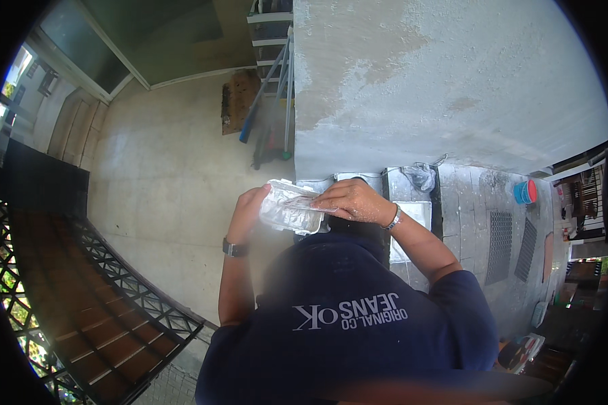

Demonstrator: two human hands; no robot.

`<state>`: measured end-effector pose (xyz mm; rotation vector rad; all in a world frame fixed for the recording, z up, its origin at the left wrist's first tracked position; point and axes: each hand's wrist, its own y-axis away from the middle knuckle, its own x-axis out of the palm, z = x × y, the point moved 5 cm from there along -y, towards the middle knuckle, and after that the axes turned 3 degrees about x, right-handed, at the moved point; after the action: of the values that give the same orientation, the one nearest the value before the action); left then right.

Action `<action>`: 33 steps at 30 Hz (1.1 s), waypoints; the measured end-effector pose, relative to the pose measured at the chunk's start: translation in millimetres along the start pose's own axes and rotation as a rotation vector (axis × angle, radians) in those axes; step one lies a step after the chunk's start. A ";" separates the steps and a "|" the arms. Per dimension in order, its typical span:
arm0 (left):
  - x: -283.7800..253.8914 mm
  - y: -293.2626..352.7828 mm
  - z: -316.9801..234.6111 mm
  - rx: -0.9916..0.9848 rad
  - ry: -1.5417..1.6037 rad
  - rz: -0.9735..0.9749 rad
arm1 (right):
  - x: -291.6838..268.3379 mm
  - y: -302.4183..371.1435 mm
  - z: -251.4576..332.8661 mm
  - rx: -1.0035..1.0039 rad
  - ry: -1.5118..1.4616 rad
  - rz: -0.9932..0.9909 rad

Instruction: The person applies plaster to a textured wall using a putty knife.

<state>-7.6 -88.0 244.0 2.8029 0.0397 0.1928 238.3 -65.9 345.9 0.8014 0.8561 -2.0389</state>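
Note:
My left hand (248, 206) is closed on the left side of a white rectangular plastic tub (315, 228), holding it tilted in front of my chest. White paste (285, 212) coats the inside of the tub. My right hand (348, 200) grips a thin flat scraper (305, 204), its blade over the paste inside the tub. White specks dot the back of my right hand. The handle of the scraper is mostly hidden by my fingers.
A patchy white-coated wall (446, 88) stands ahead right. Long-handled poles (285, 101) lean by its corner near a brown mat (240, 102). A plastic bag (420, 177) lies at its foot. Farther right are a blue-and-red bucket (525, 192) and floor grates (500, 246); black latticework (128, 277) is left.

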 end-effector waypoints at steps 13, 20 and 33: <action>16.6 -4.3 -27.1 0.014 -0.052 0.071 | -2.6 10.3 -29.2 0.212 -0.130 -0.066; 14.9 -1.8 -17.8 0.022 -0.080 0.102 | 10.2 20.8 -37.1 0.274 -0.212 0.011; 29.5 4.3 -20.5 0.086 -0.180 0.154 | 31.2 23.9 -46.9 0.457 -0.376 0.091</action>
<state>18.8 -84.0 268.4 2.8980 -0.2158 -0.0259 253.8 -53.4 288.0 0.6448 0.1406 -2.2346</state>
